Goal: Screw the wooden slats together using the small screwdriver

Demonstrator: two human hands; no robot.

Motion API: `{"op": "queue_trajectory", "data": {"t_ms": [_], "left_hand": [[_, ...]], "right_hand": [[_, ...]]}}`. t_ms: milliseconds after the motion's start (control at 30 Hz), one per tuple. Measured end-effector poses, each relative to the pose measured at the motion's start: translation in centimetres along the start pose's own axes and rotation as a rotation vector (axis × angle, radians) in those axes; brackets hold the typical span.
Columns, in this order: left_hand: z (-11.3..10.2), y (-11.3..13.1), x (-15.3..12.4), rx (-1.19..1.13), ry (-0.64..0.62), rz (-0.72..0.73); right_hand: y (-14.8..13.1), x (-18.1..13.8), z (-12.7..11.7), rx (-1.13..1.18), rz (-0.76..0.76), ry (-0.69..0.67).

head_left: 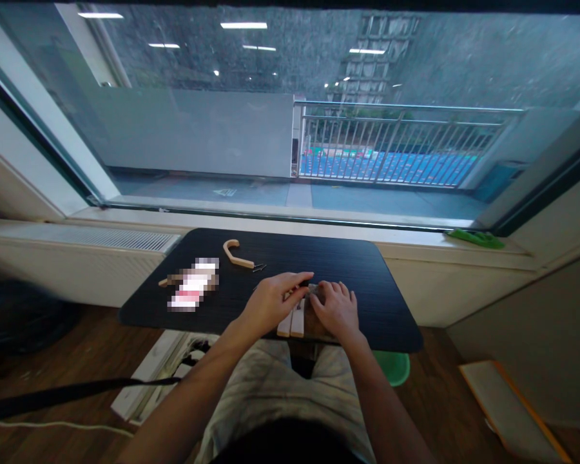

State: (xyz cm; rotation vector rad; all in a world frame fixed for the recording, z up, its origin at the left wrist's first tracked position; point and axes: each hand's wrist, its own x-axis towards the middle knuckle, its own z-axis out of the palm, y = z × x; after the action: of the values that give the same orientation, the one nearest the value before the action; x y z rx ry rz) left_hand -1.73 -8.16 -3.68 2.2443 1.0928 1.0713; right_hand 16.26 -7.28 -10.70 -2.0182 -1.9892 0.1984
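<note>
My left hand [274,300] is over the table with thumb and fingers pinched on a small dark object [305,283]; its kind does not show. Beneath that hand, two pale wooden strips [297,323] lie side by side near the front edge, partly covered. My right hand [337,309] rests palm down with its fingers apart on a flat brown piece [314,322] beside the strips. Farther back, a curved wooden hook [232,253] lies with a few thin metal screws or nails [260,267] at its end.
The black table [328,248] stands against the window sill. A pixelated item [193,285] lies on its left side. A green basin [394,367] sits below at right, a white box [149,374] below at left. A green cloth [476,239] lies on the sill.
</note>
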Motion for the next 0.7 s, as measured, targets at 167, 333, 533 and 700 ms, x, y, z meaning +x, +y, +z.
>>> {"op": "queue_trajectory", "data": {"t_ms": [167, 333, 533, 700], "left_hand": [[0.02, -0.06, 0.02, -0.008, 0.007, -0.003], [0.04, -0.16, -0.05, 0.018, 0.007, -0.002], [-0.05, -0.11, -0.04, 0.005, 0.006, -0.007], [0.1, -0.22, -0.04, -0.001, 0.052, 0.033]], "right_hand": [[0.1, 0.59, -0.39, 0.035, 0.018, -0.039], [0.23, 0.77, -0.38, 0.051, 0.021, -0.038], [0.43, 0.77, -0.4, 0.075, 0.007, -0.033], [0.3, 0.85, -0.59, 0.081, 0.011, -0.046]]}}
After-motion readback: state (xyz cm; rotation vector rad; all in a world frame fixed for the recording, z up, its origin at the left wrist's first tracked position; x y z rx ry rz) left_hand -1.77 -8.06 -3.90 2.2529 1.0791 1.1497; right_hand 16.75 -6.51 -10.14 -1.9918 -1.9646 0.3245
